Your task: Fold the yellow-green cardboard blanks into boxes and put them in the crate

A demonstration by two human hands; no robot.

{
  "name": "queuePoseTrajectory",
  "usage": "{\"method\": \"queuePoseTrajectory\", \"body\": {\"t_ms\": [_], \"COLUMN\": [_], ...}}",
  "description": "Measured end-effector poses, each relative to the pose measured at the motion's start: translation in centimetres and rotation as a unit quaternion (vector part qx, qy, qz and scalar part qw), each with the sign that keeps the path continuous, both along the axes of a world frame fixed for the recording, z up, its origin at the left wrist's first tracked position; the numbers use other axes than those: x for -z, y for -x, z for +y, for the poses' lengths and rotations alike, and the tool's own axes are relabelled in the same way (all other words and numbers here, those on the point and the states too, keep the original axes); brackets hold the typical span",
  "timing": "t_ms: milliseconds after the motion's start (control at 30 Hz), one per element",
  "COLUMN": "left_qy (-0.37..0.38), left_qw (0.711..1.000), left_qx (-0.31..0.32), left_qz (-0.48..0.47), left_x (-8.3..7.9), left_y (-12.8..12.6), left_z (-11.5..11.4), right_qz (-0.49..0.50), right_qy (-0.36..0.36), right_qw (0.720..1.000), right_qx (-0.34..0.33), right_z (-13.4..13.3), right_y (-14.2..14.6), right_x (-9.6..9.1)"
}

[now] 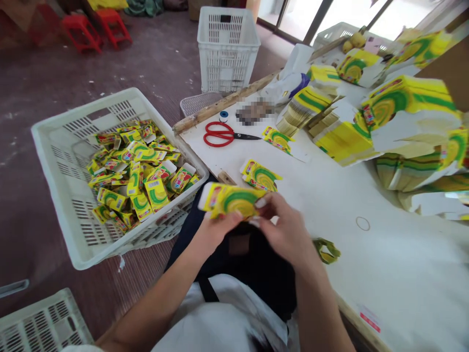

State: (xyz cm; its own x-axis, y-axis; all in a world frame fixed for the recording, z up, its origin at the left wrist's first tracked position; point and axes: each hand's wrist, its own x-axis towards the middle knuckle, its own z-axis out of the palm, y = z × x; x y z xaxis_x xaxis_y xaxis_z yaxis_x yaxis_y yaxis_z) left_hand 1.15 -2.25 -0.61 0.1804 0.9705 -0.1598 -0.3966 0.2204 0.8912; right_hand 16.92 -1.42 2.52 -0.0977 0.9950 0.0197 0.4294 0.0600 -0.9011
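Note:
A small yellow-and-green cardboard box (232, 199) is held between my two hands above my lap. My left hand (216, 230) grips it from below near its left half, thumb on the front. At its right end, the fingers of my right hand (282, 222) pinch the edge; the end flap there is partly hidden by them. Just beyond lies a similar flat carton (260, 176) on the white table (330, 195). Another flat carton (278, 140) lies farther back, by red-handled scissors (227, 135). To my left, a white plastic crate (54, 161) contains many folded boxes (135, 171).
Stacks of flat cartons (340, 137) cover the table's far right side. A rubber band (362, 223) and a green crumpled strip (326, 251) lie nearer. A tall white crate (229, 49) and red stools (82, 32) stand on the floor beyond. Another crate (44, 322) sits at lower left.

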Motion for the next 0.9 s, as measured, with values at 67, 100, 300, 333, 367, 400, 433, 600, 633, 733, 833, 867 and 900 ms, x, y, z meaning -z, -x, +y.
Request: {"method": "queuePoseTrajectory", "body": {"t_ms": [67, 100, 300, 333, 367, 400, 433, 600, 633, 733, 833, 867, 900], "left_qy": [-0.030, -0.054, -0.081, -0.071, -0.064, -0.059, -0.056, -0.049, -0.051, -0.078, -0.079, -0.072, -0.067], "left_qw": [0.998, 0.995, 0.979, 0.981, 0.981, 0.981, 0.979, 0.972, 0.974, 0.979, 0.983, 0.982, 0.980], "left_qx": [-0.060, -0.074, -0.110, -0.123, -0.137, -0.153, -0.175, -0.223, -0.209, -0.162, -0.150, -0.157, -0.168], "left_qz": [0.004, 0.040, 0.151, 0.135, 0.118, 0.101, 0.083, 0.061, 0.077, 0.092, 0.069, 0.071, 0.079], "left_x": [-0.7, -1.0, -2.6, -2.7, -2.8, -2.8, -2.8, -1.5, -1.2, -0.7, -0.7, -0.6, -0.5], "left_y": [-0.2, -0.1, -0.1, -0.3, -0.6, -0.8, -1.0, -1.0, -0.9, -0.4, 0.1, 0.2, 0.3], "left_z": [0.1, 0.1, -0.1, 0.0, 0.1, 0.2, 0.4, 0.8, 0.8, 0.6, 0.5, 0.4, 0.4], "right_qz": [0.071, 0.098, 0.173, 0.186, 0.199, 0.208, 0.211, 0.172, 0.165, 0.140, 0.089, 0.058, 0.022], "right_qy": [0.026, 0.023, -0.004, 0.005, 0.015, 0.023, 0.031, 0.034, 0.030, 0.008, -0.032, -0.046, -0.061], "right_qw": [0.997, 0.994, 0.983, 0.980, 0.976, 0.973, 0.971, 0.983, 0.985, 0.990, 0.995, 0.997, 0.998], "right_qx": [-0.034, -0.032, -0.058, -0.073, -0.088, -0.100, -0.109, -0.054, -0.035, -0.009, -0.020, -0.022, -0.022], "right_z": [-1.0, -1.4, -1.6, -1.6, -1.6, -1.7, -1.9, -2.7, -2.7, -2.4, -2.1, -2.1, -2.0], "right_y": [1.3, 1.8, 2.4, 2.4, 2.6, 2.8, 3.1, 4.2, 4.1, 3.2, 2.3, 2.1, 1.9], "right_x": [-0.5, -0.6, -0.8, -0.8, -0.7, -0.6, -0.4, 0.8, 1.0, 1.1, 0.6, 0.4, 0.1]}}
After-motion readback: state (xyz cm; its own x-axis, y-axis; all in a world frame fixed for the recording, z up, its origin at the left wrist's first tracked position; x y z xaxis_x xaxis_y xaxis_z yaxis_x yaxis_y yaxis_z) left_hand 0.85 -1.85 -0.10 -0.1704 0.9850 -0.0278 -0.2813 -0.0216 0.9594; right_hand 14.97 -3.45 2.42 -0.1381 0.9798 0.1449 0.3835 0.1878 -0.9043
